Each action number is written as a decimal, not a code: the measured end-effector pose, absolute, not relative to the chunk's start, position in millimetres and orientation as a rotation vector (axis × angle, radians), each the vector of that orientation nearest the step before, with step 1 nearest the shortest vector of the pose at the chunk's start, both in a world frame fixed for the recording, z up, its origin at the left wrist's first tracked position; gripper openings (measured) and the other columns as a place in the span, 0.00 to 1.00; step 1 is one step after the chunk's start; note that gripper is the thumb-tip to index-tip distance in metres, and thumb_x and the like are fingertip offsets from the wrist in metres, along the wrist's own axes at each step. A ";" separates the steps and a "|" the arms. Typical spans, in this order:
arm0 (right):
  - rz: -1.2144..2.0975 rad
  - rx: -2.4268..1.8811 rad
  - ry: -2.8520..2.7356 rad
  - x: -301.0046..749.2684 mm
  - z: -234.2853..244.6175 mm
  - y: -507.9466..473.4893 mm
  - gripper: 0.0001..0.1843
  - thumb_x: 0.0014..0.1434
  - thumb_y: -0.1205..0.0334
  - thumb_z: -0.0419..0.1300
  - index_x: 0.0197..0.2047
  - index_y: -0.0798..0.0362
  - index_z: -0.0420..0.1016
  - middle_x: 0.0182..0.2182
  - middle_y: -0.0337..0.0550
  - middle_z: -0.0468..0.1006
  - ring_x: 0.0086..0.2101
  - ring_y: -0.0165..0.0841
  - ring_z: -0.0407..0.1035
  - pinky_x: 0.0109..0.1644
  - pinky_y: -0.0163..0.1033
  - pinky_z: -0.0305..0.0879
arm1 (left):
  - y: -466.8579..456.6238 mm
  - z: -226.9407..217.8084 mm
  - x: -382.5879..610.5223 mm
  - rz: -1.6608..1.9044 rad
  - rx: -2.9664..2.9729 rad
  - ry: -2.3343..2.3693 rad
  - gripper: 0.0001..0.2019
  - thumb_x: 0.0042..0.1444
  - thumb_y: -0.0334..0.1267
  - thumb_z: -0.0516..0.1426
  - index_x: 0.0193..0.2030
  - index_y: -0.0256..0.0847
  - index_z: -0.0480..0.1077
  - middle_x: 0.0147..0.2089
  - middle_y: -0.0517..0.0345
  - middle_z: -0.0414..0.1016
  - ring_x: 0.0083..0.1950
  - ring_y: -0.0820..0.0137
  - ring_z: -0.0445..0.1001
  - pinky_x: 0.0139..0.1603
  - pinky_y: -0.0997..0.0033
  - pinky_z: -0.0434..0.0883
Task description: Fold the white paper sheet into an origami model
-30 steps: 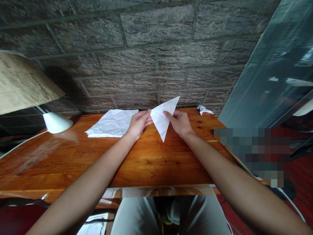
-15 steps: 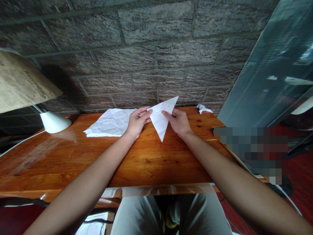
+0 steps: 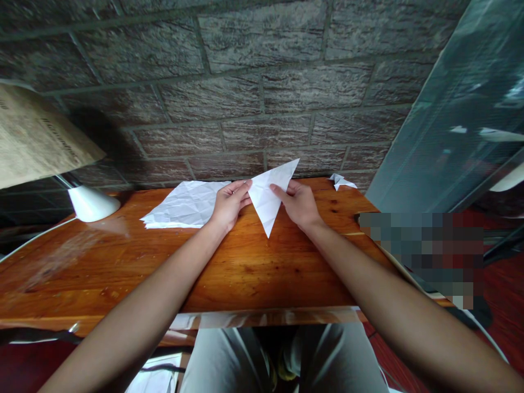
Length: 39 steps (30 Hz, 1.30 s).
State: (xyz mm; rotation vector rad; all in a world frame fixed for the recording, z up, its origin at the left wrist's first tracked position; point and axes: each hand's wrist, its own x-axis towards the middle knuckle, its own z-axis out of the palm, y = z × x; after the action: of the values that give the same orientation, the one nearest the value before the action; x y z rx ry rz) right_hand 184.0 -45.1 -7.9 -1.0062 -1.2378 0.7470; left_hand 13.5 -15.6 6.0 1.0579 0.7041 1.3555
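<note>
A white sheet folded into a pointed triangle (image 3: pixel 268 196) is held just above the far part of the wooden table (image 3: pixel 245 267). My left hand (image 3: pixel 228 204) pinches its left corner with thumb and fingers. My right hand (image 3: pixel 298 203) grips its right edge, thumb lying on top of the paper. One tip of the triangle points toward me, the other up toward the brick wall.
A crumpled flat white sheet (image 3: pixel 186 204) lies left of my left hand. A small folded paper scrap (image 3: pixel 340 182) sits at the far right corner. A white lamp base (image 3: pixel 92 203) with a brown paper shade (image 3: pixel 36 136) stands at the left. Glass panel at right.
The hands and the folded paper have barely shifted; my left fingers have adjusted their pinch on the corner slightly.
</note>
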 end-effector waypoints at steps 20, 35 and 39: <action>0.731 -1.004 -1.268 187.8 -12.3 -38.5 0.19 0.56 0.47 0.69 0.45 0.50 0.83 0.43 0.47 0.86 0.46 0.45 0.80 0.53 0.51 0.77 | -13.6 7.5 11.3 1.324 1.028 0.668 0.17 0.39 0.41 0.75 0.35 0.37 0.80 0.35 0.55 0.84 0.36 0.71 0.81 0.45 0.70 0.77; 0.794 -1.030 -1.212 185.5 -9.5 -42.6 0.17 0.54 0.51 0.71 0.44 0.51 0.82 0.42 0.46 0.87 0.46 0.43 0.81 0.51 0.49 0.77 | -13.1 9.6 10.3 1.295 0.966 0.724 0.11 0.48 0.36 0.72 0.37 0.38 0.79 0.37 0.55 0.84 0.38 0.71 0.82 0.48 0.71 0.77; 0.849 -0.998 -1.189 184.8 -8.3 -43.7 0.15 0.53 0.54 0.72 0.42 0.50 0.81 0.41 0.45 0.87 0.44 0.41 0.81 0.52 0.48 0.77 | -11.7 7.5 9.3 1.268 0.971 0.725 0.12 0.48 0.38 0.72 0.36 0.38 0.78 0.38 0.53 0.84 0.38 0.71 0.82 0.47 0.72 0.77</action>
State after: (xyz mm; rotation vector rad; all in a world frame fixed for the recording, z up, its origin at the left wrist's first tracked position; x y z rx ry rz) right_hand 184.8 -43.7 -8.3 -0.9979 -1.1894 0.8495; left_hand 9.3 -11.7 7.5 0.9712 0.7249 1.2682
